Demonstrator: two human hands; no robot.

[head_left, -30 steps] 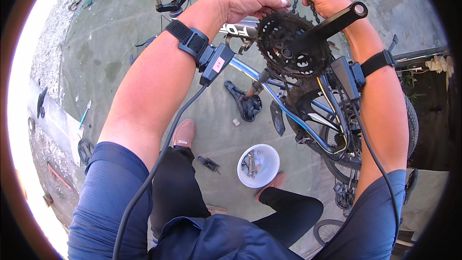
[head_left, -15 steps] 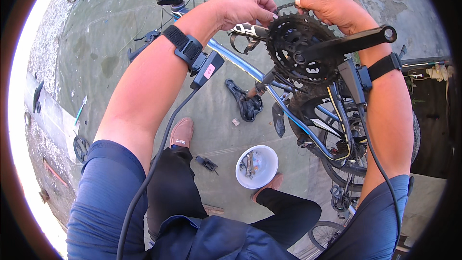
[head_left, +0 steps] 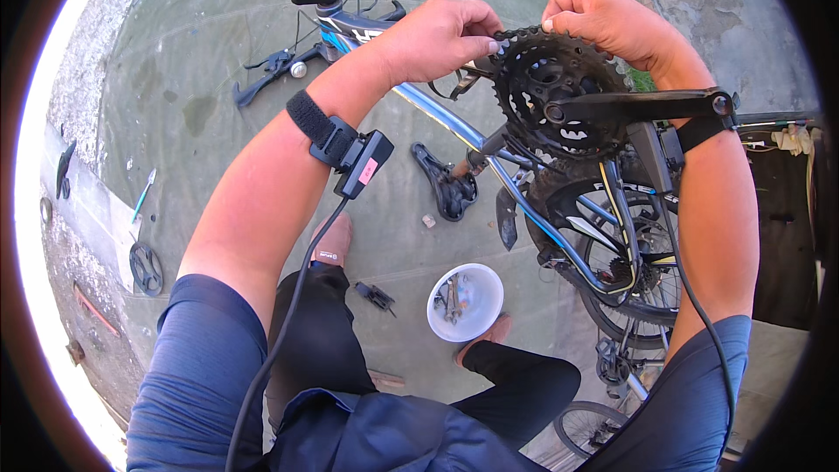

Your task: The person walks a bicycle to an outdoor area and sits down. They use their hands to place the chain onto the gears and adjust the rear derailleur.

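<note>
A bicycle frame (head_left: 441,112) lies before me, its black crankset (head_left: 564,79) with toothed chainrings facing up at the upper right. A dark bicycle chain (head_left: 523,33) lies along the top teeth of the large chainring. My left hand (head_left: 450,33) pinches the chain at the ring's upper left, thumb and fingertips together. At the upper right, my right hand (head_left: 605,24) has its fingers curled and pinches the chain against the rim. The crank arm (head_left: 651,107) sticks out to the right, just in front of my right forearm. Part of the chain is hidden by my fingers.
The saddle (head_left: 450,185) points down beside the frame. By my feet stands a white bucket (head_left: 481,325) with several metal tools in it. The rear wheel (head_left: 651,332) is at the right. A black pedal-like part (head_left: 376,297) and a teal-handled tool (head_left: 144,197) lie at the left.
The chain, seen arching above the chainring before, now rests along its top teeth. Both hands have moved slightly down, and the crank arm has shifted down and to the right.
</note>
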